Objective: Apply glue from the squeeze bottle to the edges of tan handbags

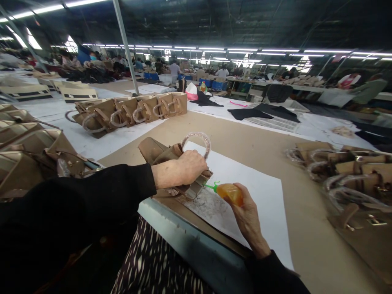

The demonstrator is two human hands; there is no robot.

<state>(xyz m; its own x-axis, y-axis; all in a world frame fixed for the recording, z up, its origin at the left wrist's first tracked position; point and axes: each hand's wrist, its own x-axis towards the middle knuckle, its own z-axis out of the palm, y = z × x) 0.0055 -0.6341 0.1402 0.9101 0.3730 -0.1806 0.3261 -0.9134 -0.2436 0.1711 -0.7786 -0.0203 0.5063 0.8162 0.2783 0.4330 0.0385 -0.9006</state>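
Note:
A tan handbag lies tilted near the table's front edge, its wrapped loop handle standing up at the back. My left hand is closed over the bag's near part, fingers curled down onto it; the fingertips are hidden. In my right hand is a squeeze bottle of amber liquid, held sideways. Its thin green nozzle points left and reaches the bag's edge, below my left hand; I cannot tell whether it touches. Under both lies a white paper sheet with dark smudges beside the bag.
A row of tan handbags stands at the back left, and more bags crowd the left side. Several wrapped-handle bags lie at the right. Black fabric pieces rest farther back. A metal post rises behind the row.

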